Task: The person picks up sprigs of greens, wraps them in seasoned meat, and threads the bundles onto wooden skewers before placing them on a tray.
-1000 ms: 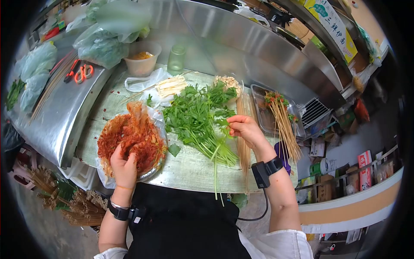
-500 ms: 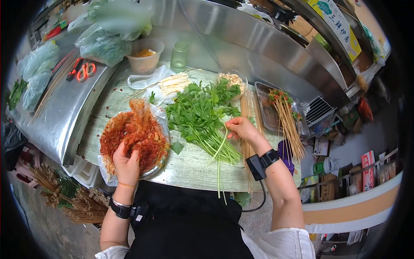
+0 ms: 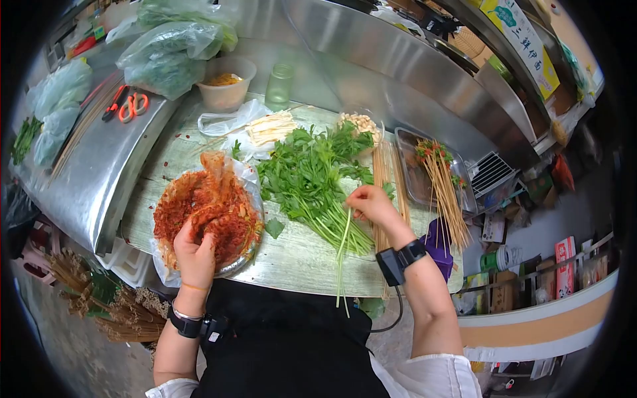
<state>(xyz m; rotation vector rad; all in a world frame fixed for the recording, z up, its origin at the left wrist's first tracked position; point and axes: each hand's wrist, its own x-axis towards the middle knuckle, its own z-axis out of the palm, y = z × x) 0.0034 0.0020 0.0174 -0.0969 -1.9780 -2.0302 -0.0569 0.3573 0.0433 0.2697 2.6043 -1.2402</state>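
My left hand (image 3: pixel 194 247) is closed on a folded leaf (image 3: pixel 207 217) coated in red chili, its fingertips within the wrapped bowl. More chili-covered leaves (image 3: pixel 178 205) fill this bowl, which has a clear plastic lining (image 3: pixel 250 180). On the right, my right hand (image 3: pixel 371 201) pinches thin green celery stalks (image 3: pixel 342 255) that hang down toward the table's front edge. Just left of that hand lies a pile of leafy celery (image 3: pixel 298 169), its cut stalks pointing toward me. A loose green leaf (image 3: pixel 274 228) rests between bowl and pile.
Bamboo skewers (image 3: pixel 382 166) lie right of the celery, beside a clear tray (image 3: pixel 405 142) with filled skewers (image 3: pixel 434 176). Behind are enoki mushrooms (image 3: pixel 272 127), a tub (image 3: pixel 227 99) and a green glass jar (image 3: pixel 279 93). Orange-handled scissors (image 3: pixel 133 107) lie on the metal surface at left.
My right hand has shifted very slightly, still pinching the celery stalks. My left hand keeps its grip on the chili-coated leaf, nearly unmoved.
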